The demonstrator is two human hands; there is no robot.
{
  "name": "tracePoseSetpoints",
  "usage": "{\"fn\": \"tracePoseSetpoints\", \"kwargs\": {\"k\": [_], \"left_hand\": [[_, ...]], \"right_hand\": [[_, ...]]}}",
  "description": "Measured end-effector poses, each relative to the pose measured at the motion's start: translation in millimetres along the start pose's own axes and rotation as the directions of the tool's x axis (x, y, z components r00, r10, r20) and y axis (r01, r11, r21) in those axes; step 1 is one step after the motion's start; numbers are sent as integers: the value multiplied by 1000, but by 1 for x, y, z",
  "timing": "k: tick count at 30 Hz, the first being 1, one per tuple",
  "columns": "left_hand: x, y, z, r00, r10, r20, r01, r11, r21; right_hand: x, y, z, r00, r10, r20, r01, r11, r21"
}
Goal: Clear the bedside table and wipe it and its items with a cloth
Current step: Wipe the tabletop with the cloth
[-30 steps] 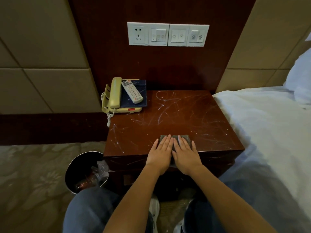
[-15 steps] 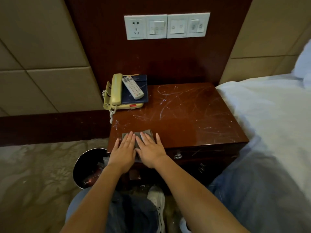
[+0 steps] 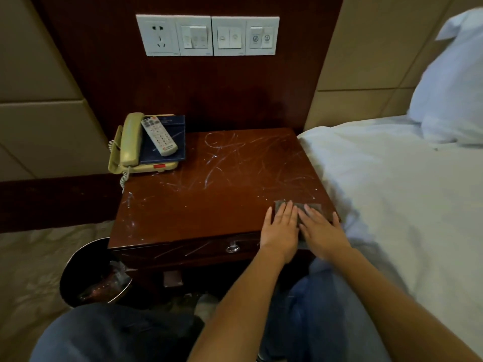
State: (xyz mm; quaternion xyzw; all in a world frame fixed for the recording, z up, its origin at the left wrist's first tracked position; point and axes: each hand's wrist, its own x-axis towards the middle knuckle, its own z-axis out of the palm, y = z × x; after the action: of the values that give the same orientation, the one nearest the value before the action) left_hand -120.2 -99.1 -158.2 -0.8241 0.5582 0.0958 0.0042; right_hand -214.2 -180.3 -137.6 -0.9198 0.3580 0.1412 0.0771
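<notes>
A dark red wooden bedside table (image 3: 209,194) with a scratched top stands against the wall. A folded grey cloth (image 3: 312,206) lies at its front right corner. My left hand (image 3: 281,229) and my right hand (image 3: 320,231) press flat on the cloth side by side, fingers straight. At the table's back left sits a cream telephone (image 3: 130,145). On the telephone lies a dark blue booklet (image 3: 180,147) with a white remote control (image 3: 159,135) on top.
A bed with a white sheet (image 3: 392,194) and a pillow (image 3: 454,82) borders the table on the right. A black waste bin (image 3: 86,273) with rubbish stands on the carpet at the table's left front. A socket and switch panel (image 3: 207,35) is on the wall above.
Both hands have slid the cloth along the table's front edge: from the middle to the left corner, then across to the right corner.
</notes>
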Motion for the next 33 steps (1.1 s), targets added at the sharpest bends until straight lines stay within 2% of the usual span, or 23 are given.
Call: {"fn": "tracePoseSetpoints", "kwargs": {"k": [3,6,11,15,19,22,24,28,33], "left_hand": [[-5,-17,-1,999,36,-1,-36,998,50],[-16,-48,-6,1000,-4,16,4,1000,-1],[-73,-134,-7,982,-188,8,188,981,-50],[-136,-206,-7,926,-376,-38,373,925,-67],[-171,-237,-3,881,-473,0,473,881,25],[-163,-228,-7,851,-524,26,524,852,4],[-148,-209,-10,856,-517,22,517,855,-37],[-101,-146,-11,920,-392,4,392,918,-60],[-44,-51,-14,975,-214,65,217,975,-37]], "right_hand": [[8,-19,-2,1000,18,-8,-19,999,-30],[13,-53,-6,999,-43,-9,42,996,-78],[20,-156,-6,973,-232,-19,229,970,-85],[16,-251,6,918,-398,-6,398,918,-8],[7,-302,11,880,-474,36,474,880,-8],[10,-294,10,867,-498,25,498,867,13],[12,-268,13,869,-495,-10,495,868,42],[13,-184,12,915,-396,-83,402,913,68],[5,-71,0,977,-205,-51,207,978,24]]}}
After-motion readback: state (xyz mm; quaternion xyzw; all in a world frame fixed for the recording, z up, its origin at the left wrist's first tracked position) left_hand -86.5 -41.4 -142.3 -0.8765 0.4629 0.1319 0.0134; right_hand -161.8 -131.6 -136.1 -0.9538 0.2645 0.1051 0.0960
